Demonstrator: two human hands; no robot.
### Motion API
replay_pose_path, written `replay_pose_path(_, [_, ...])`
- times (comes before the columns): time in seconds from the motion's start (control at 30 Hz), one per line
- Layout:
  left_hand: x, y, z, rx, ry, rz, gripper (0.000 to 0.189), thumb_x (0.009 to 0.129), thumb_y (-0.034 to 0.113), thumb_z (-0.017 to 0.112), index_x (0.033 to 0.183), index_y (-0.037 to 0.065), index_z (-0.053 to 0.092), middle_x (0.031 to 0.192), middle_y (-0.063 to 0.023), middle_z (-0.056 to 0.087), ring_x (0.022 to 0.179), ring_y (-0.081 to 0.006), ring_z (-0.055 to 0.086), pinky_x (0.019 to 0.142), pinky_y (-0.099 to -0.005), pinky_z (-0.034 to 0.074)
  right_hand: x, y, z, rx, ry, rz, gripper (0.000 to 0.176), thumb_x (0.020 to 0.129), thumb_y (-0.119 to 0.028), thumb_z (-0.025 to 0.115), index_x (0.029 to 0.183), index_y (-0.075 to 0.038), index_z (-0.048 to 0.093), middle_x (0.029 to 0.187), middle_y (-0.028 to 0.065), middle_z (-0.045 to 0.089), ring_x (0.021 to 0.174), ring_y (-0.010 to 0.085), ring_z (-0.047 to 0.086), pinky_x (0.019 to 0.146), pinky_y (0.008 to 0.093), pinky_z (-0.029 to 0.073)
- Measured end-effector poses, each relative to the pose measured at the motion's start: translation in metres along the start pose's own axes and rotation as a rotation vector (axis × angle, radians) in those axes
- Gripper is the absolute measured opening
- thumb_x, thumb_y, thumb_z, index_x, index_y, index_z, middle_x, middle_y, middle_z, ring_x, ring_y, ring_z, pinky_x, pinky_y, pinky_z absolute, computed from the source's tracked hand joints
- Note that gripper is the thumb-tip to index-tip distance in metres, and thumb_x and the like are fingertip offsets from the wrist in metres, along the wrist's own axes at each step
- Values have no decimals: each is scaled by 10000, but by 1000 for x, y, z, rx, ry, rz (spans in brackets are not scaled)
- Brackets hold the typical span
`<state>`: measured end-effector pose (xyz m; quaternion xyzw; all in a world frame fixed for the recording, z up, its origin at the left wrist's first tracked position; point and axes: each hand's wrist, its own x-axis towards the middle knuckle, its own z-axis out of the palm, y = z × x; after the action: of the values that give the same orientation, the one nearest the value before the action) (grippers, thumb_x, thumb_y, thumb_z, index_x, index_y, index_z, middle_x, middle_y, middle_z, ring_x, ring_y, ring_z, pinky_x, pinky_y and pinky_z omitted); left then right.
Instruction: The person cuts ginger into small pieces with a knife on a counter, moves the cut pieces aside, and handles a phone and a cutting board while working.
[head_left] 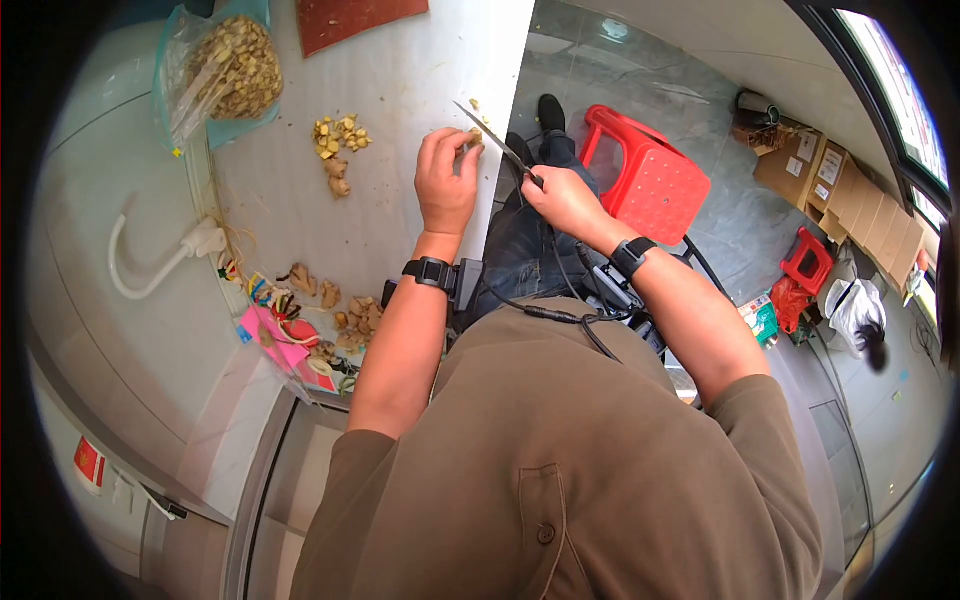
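Note:
My left hand [446, 185] is at the edge of the white counter [390, 90], its fingers pinched on a small piece of ginger [477, 137]. In my right hand [566, 206] is a knife [497, 138], gripped by its dark handle. The blade slants up and left, close beside the ginger piece; whether it touches cannot be seen. A small heap of cut ginger [341, 135] lies left of my left hand, with an uncut ginger root [338, 180] just below it. At the upper left a clear plastic bag [190, 110] holds many ginger pieces [240, 68].
More ginger roots [358, 325] lie by the counter's near end, beside coloured cords and a pink sheet [272, 338]. A reddish board [360, 18] is at the far edge. On the floor stand a red plastic stool [660, 180] and cardboard boxes [800, 165].

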<state>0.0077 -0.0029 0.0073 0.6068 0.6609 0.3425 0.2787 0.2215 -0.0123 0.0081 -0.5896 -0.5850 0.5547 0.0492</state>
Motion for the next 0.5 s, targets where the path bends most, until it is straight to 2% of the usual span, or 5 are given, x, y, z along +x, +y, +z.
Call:
replay_pose_path(0.17, [4, 0, 2, -7, -13, -24, 173, 957, 3, 808, 1118, 32, 750, 1200, -103, 727, 1000, -268, 745, 864, -366, 614, 3, -8, 1, 10, -9, -20, 347, 1017, -275, 602, 1043, 40, 746, 998, 333, 743, 977, 527, 723, 895, 571, 573])
replay_pose_path(0.23, [7, -2, 1, 22, 14, 40, 139, 958, 3, 796, 1089, 33, 760, 1163, -108, 737, 1001, -292, 743, 864, -377, 610, 3, -9, 1, -13, -9, -19, 344, 1012, -271, 605, 1030, 42, 746, 991, 332, 743, 979, 526, 722, 893, 572, 571])
replay_pose_path(0.5, [10, 1, -2, 87, 0, 90, 109, 952, 18, 798, 1055, 41, 772, 1101, -102, 753, 991, -322, 740, 872, -401, 602, 7, -1, 1, -86, -38, -4, 334, 1004, -259, 606, 1012, 38, 759, 970, 321, 753, 962, 510, 738, 898, 570, 577])
